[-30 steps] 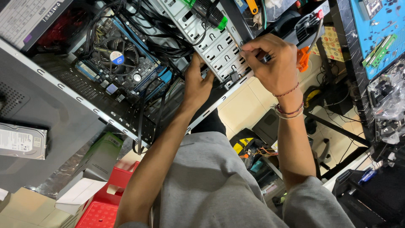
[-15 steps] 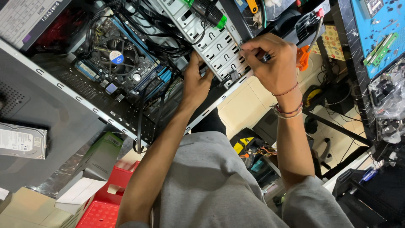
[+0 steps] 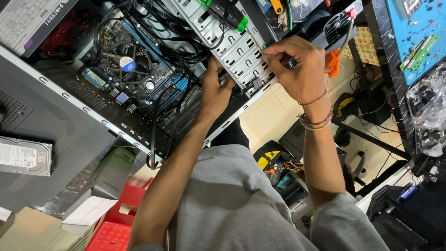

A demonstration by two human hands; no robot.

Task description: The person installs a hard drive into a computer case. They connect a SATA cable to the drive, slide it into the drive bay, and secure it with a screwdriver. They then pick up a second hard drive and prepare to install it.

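Inside the open computer case, my two hands meet at the perforated metal drive cage. My left hand lies flat against the underside of the cage with the fingers curled round its edge, gripping it, I think to steady the frame against the push from the other side. My right hand is closed in a pinch on something small and dark at the cage's side wall, right by its slots; my fingers hide most of it, so I cannot tell whether it is a screw, a clip or a connector. Black cables run from the cage across to the motherboard, where the round cooler fan sits, well apart from both hands. A loose hard drive lies on the grey side panel, far to the left and out of reach. Below the case a red plastic crate stands on the floor beside my grey shirt.
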